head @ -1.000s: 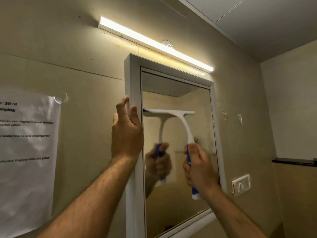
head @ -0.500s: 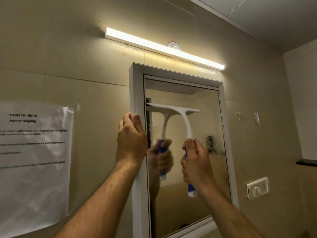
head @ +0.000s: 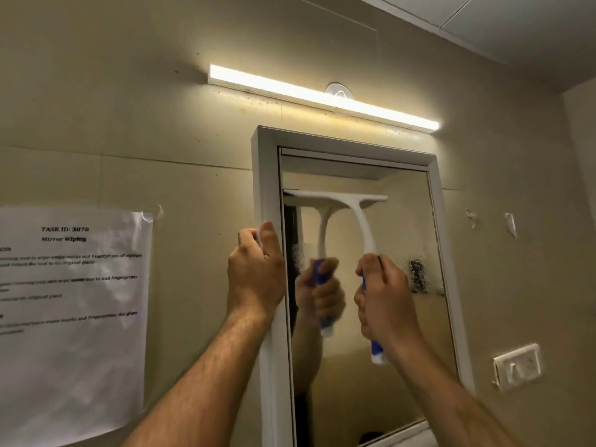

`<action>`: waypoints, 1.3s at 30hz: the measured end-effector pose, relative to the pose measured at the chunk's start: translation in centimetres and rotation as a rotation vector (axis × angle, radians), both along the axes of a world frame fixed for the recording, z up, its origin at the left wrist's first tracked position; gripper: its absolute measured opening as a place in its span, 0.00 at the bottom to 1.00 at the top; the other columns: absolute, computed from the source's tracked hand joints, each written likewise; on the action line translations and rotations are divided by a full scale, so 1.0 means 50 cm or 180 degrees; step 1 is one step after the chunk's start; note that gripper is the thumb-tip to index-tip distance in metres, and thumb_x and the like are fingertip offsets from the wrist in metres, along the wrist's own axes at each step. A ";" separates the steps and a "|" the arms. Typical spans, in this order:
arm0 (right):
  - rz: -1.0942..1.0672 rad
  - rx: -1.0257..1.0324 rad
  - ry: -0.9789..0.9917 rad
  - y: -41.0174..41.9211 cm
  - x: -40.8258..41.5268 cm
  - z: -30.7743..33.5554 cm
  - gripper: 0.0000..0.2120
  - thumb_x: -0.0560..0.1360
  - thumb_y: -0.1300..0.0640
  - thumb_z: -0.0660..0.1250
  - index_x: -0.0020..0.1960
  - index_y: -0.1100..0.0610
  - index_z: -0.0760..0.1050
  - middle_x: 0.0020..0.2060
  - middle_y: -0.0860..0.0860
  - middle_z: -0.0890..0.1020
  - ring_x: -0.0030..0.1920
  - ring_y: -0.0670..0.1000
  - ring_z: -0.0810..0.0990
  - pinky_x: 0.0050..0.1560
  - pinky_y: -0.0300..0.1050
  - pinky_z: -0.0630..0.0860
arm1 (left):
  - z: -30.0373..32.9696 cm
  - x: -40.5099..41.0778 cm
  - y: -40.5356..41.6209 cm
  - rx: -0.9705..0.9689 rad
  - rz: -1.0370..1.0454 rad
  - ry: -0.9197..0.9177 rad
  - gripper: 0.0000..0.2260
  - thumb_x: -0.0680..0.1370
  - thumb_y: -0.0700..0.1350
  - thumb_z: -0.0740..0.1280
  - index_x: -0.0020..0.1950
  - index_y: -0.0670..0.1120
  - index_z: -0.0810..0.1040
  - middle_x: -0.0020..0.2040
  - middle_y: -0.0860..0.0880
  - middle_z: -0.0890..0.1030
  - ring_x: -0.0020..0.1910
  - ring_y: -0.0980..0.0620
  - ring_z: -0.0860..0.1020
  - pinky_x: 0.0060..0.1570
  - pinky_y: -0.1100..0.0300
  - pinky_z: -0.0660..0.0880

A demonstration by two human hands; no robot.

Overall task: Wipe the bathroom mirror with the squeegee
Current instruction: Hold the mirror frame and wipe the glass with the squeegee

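Gripping squeegee [head: 361,217], right hand [head: 385,296]

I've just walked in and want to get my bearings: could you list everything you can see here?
mirror: one, white frame, on the wall, centre
squeegee: one, white with blue handle, blade against the upper glass
light bar: one, lit, warm white, above the mirror
paper notice: one, white with black print, on the wall at left
switch plate: one, white, on the wall right of the mirror
wall: beige
ceiling: pale, top right
left hand: one, on the mirror frame's left edge
right hand: one, grip closed on the squeegee handle
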State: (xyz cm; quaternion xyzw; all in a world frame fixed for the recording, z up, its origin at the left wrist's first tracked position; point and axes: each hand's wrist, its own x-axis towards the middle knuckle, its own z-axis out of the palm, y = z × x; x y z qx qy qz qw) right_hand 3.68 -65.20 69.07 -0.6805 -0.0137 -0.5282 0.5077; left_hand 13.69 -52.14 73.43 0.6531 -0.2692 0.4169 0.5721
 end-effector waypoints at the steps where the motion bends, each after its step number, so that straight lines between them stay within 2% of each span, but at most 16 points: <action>1: -0.0033 -0.0032 -0.0013 0.001 -0.001 -0.018 0.16 0.81 0.45 0.54 0.44 0.53 0.71 0.30 0.50 0.70 0.27 0.47 0.66 0.29 0.40 0.63 | 0.000 0.000 -0.001 0.0006 0.0008 0.0028 0.20 0.81 0.61 0.47 0.50 0.48 0.70 0.38 0.50 0.74 0.34 0.54 0.73 0.29 0.63 0.67; 5: 0.0096 0.0009 -0.0007 -0.002 -0.007 -0.003 0.16 0.81 0.44 0.54 0.45 0.53 0.72 0.30 0.52 0.70 0.26 0.48 0.66 0.28 0.42 0.63 | -0.002 0.000 -0.001 -0.0012 -0.0084 0.0075 0.21 0.81 0.62 0.47 0.50 0.47 0.70 0.37 0.50 0.73 0.33 0.54 0.72 0.29 0.62 0.67; 9: 0.0684 0.0179 0.0051 -0.005 -0.023 0.045 0.16 0.80 0.41 0.55 0.50 0.51 0.74 0.29 0.54 0.70 0.23 0.48 0.65 0.23 0.40 0.63 | -0.005 -0.006 0.001 0.0000 -0.0125 0.0106 0.23 0.80 0.63 0.46 0.51 0.47 0.70 0.37 0.50 0.73 0.32 0.55 0.72 0.29 0.63 0.66; 12: 0.1168 0.0307 0.0207 -0.008 -0.032 0.007 0.17 0.77 0.38 0.57 0.52 0.49 0.76 0.27 0.51 0.71 0.23 0.49 0.66 0.24 0.41 0.65 | -0.004 -0.005 0.003 0.0019 -0.0224 0.0206 0.25 0.79 0.65 0.48 0.50 0.46 0.71 0.37 0.50 0.71 0.33 0.55 0.70 0.30 0.63 0.66; 14: 0.1354 0.0418 0.0381 -0.012 -0.033 -0.043 0.23 0.75 0.35 0.56 0.52 0.53 0.75 0.25 0.49 0.70 0.22 0.49 0.65 0.24 0.41 0.65 | -0.004 -0.002 0.004 0.0019 -0.0309 0.0350 0.26 0.77 0.68 0.48 0.47 0.46 0.70 0.36 0.50 0.70 0.33 0.54 0.69 0.31 0.61 0.65; 16: 0.1300 0.0508 0.0531 -0.012 -0.033 -0.094 0.26 0.71 0.32 0.56 0.47 0.56 0.73 0.24 0.48 0.69 0.22 0.48 0.64 0.24 0.40 0.63 | -0.008 -0.003 0.001 -0.0039 -0.0385 0.0552 0.27 0.76 0.70 0.48 0.44 0.46 0.69 0.36 0.49 0.69 0.33 0.53 0.68 0.31 0.61 0.65; 19: 0.1308 0.0636 0.0541 -0.007 -0.032 -0.130 0.25 0.71 0.33 0.56 0.42 0.55 0.72 0.24 0.50 0.68 0.22 0.49 0.62 0.23 0.39 0.60 | -0.018 -0.009 -0.006 -0.0228 -0.0501 0.0798 0.29 0.74 0.72 0.49 0.40 0.46 0.68 0.33 0.50 0.68 0.30 0.54 0.66 0.29 0.61 0.63; 26: 0.1231 0.0572 0.0510 -0.013 -0.034 -0.048 0.25 0.71 0.32 0.56 0.44 0.55 0.71 0.23 0.49 0.67 0.22 0.49 0.61 0.24 0.39 0.60 | -0.024 -0.011 -0.011 -0.0456 -0.0606 0.0805 0.30 0.72 0.73 0.50 0.37 0.46 0.66 0.31 0.50 0.66 0.29 0.54 0.65 0.30 0.61 0.62; 33: 0.1195 0.0665 0.0585 0.003 -0.038 -0.135 0.25 0.71 0.32 0.55 0.42 0.56 0.71 0.23 0.49 0.68 0.21 0.48 0.61 0.23 0.38 0.60 | -0.025 -0.009 -0.004 -0.0231 -0.0876 0.0835 0.30 0.72 0.74 0.50 0.32 0.48 0.64 0.27 0.51 0.65 0.26 0.54 0.63 0.29 0.60 0.61; 36: 0.1166 0.0712 0.0521 0.002 -0.036 -0.117 0.25 0.70 0.32 0.55 0.42 0.56 0.71 0.23 0.49 0.67 0.21 0.48 0.61 0.23 0.37 0.60 | -0.025 -0.011 -0.004 -0.0221 -0.0880 0.0870 0.29 0.72 0.74 0.50 0.31 0.48 0.64 0.26 0.51 0.64 0.25 0.54 0.62 0.28 0.62 0.61; 39: 0.1122 0.0703 0.0580 -0.008 -0.040 -0.078 0.27 0.68 0.31 0.56 0.44 0.55 0.71 0.23 0.49 0.67 0.21 0.48 0.61 0.23 0.38 0.60 | -0.028 -0.009 -0.005 -0.0233 -0.0840 0.0828 0.30 0.73 0.74 0.46 0.29 0.49 0.62 0.25 0.52 0.63 0.23 0.55 0.61 0.25 0.64 0.60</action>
